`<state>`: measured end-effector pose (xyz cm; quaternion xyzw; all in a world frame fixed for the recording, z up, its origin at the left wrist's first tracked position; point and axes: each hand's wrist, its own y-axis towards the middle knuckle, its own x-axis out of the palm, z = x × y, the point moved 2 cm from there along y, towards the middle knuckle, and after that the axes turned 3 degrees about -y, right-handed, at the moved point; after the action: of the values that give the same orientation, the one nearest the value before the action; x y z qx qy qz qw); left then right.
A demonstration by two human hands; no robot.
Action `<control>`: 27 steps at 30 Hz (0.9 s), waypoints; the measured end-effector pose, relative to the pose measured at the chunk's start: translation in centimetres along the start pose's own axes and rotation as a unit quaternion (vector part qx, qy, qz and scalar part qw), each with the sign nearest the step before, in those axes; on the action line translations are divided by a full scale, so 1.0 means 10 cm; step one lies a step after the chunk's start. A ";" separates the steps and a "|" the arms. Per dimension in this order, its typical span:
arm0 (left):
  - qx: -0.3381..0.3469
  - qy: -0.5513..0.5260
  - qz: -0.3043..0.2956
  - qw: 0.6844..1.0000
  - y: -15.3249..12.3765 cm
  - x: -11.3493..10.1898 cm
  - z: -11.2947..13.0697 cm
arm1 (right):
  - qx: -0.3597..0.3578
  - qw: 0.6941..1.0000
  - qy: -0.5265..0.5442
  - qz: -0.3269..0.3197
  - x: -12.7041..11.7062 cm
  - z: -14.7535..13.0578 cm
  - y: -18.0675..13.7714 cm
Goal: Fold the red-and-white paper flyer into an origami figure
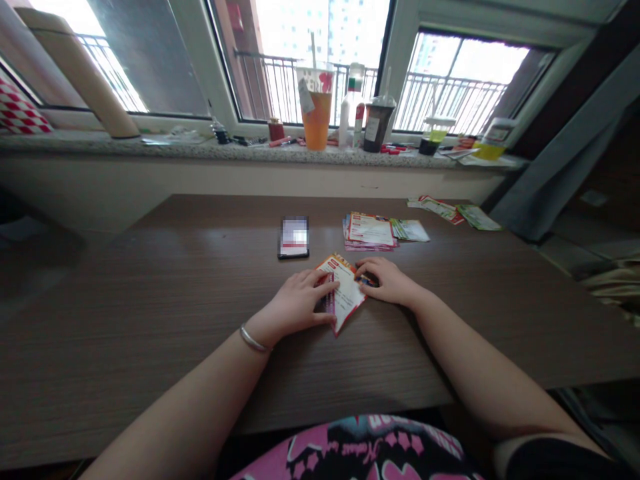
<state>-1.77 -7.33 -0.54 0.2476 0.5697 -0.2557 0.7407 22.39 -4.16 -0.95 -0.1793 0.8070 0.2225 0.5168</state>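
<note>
Both hands hold a folded leaflet by its sides, its printing too small to read.

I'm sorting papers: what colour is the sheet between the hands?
The sheet is mainly white, edged red and orange; head view.

The folded paper is white, edged red and orange. Beneath it, the bench is brown with fine streaks; beyond it, the windowsill is speckled grey; nearer than it, the shirt is black with pink print.
</note>
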 end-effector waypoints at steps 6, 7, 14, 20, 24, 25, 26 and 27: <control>0.001 -0.002 0.017 1.000 0.01 0.01 0.00 | -0.012 0.999 -0.031 -0.023 0.00 -0.07 -0.03; -0.004 -0.003 0.020 1.000 0.02 0.01 0.00 | -0.016 0.999 -0.036 -0.026 0.01 -0.09 -0.03; -0.044 -0.047 0.041 0.997 0.07 0.04 -0.02 | -0.020 0.996 -0.078 -0.048 0.07 -0.16 -0.06; -0.085 -0.143 0.128 0.978 0.11 -0.05 -0.07 | -0.005 0.995 -0.086 -0.058 0.06 -0.18 -0.07; -0.129 -0.155 0.181 0.963 0.10 -0.13 -0.18 | 0.002 0.994 -0.092 -0.065 0.05 -0.21 -0.08; -0.136 -0.151 0.174 0.964 0.09 -0.15 -0.21 | 0.002 0.993 -0.094 -0.067 0.05 -0.21 -0.08; -0.143 -0.141 0.163 0.966 0.09 -0.17 -0.24 | 0.001 0.993 -0.096 -0.068 0.06 -0.21 -0.08; -0.146 -0.131 0.147 0.969 0.08 -0.18 -0.26 | -0.001 0.993 -0.097 -0.070 0.06 -0.20 -0.08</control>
<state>-3.49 -4.86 0.71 0.1820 0.4563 -0.0882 0.8665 21.03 -5.97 -0.93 -0.2136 0.7380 0.2031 0.6070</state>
